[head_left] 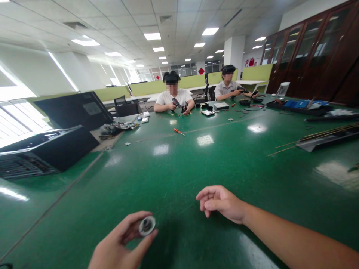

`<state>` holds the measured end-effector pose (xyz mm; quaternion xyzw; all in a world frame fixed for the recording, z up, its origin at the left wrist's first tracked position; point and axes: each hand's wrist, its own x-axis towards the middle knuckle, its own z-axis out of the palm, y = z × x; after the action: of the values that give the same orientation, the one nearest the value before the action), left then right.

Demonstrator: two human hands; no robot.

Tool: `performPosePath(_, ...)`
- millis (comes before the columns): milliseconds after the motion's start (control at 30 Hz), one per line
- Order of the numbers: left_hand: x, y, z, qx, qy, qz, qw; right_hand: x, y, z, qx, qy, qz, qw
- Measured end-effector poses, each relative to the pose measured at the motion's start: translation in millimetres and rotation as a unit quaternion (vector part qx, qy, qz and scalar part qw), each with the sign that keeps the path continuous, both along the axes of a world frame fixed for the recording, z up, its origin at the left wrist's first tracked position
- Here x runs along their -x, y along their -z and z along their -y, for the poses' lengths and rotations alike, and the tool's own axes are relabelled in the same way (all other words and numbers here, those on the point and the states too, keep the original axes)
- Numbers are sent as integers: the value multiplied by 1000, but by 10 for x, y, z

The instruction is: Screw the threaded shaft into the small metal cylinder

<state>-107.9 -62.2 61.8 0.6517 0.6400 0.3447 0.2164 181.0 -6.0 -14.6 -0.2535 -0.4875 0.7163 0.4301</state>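
My left hand (123, 241) grips a small round metallic part (147, 225) between thumb and fingers, above the green table (168, 179). The part has a pale ring-shaped rim and a dark hollow middle facing up toward me; its exact kind I cannot make out. To the right, my right hand (220, 201) is at the table surface with its fingers loosely curled and apart, holding nothing. A gap of bare table lies between the two hands.
An orange screwdriver (178, 131) lies farther out. Across the table, two people handle power drills (176, 102). A black computer case (47, 153) stands at left; a long dark tray (331, 138) with thin rods and a plastic cup (283, 90) are at right.
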Motion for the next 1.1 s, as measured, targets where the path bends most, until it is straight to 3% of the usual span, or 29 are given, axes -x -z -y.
performPosePath(67, -317, 19, -301, 33, 78, -6, 996, -37, -15, -27, -74, 98, 33, 992)
performPosePath(133, -620, 115, -545, 13, 118, -13, 993, -58, 1, -49, -133, 173, 112, 970)
performPosePath(233, -875, 329, -706, -9, 179, -2, 984, -47, 62, -48, -167, 230, 254, 925)
performPosePath(333, -888, 471, -705, 3, 250, 12, 968, -18, 79, -15, -194, 228, 317, 900)
performPosePath(400, -852, 499, -699, 14, 265, 33, 964, -9, 45, 12, -201, 221, 340, 892)
performPosePath(633, -858, 543, -738, 26, 263, 68, 962, -24, -93, 57, -229, 180, 370, 882)
performPosePath(1100, -865, 509, -692, 25, 258, 32, 965, -23, -97, 39, -218, 176, 363, 889)
